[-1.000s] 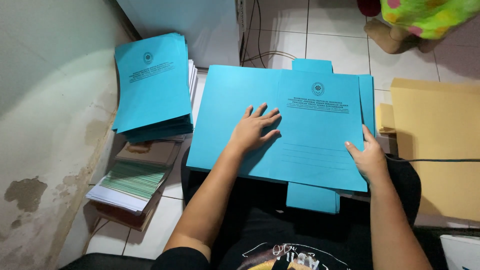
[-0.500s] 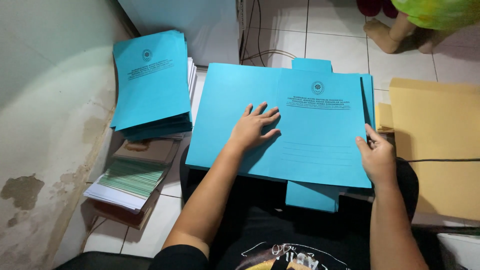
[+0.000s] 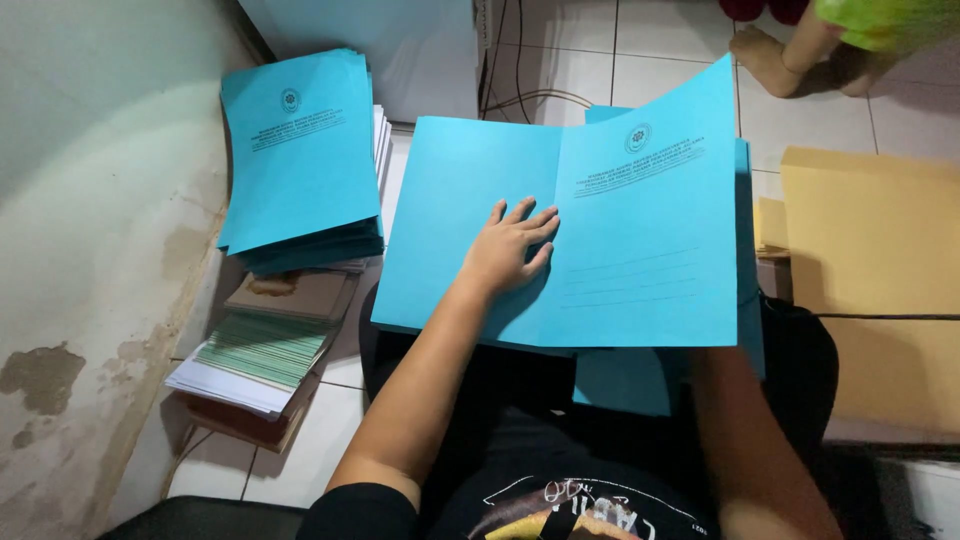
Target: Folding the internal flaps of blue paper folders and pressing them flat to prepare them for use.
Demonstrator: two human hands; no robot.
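A large blue folder (image 3: 640,230) lies open across my lap. My left hand (image 3: 505,250) presses flat on it near the middle fold, fingers spread. The folder's right flap, with a printed emblem and text, stands lifted and tilts towards the left. My right hand is hidden behind that flap; only its forearm (image 3: 745,440) shows, running up under the flap's lower edge. More blue sheets (image 3: 625,385) stick out below the folder.
A stack of matching blue folders (image 3: 300,160) sits at the left by a stained wall (image 3: 80,300). Below it lies a pile of green and white papers (image 3: 255,355). Brown envelopes (image 3: 870,240) lie on the right. Another person's foot (image 3: 770,55) rests on the tiled floor.
The folder's right flap has been lifted off the lap and swung up towards the left, and my right hand has gone out of sight behind it. My left hand stays in place.
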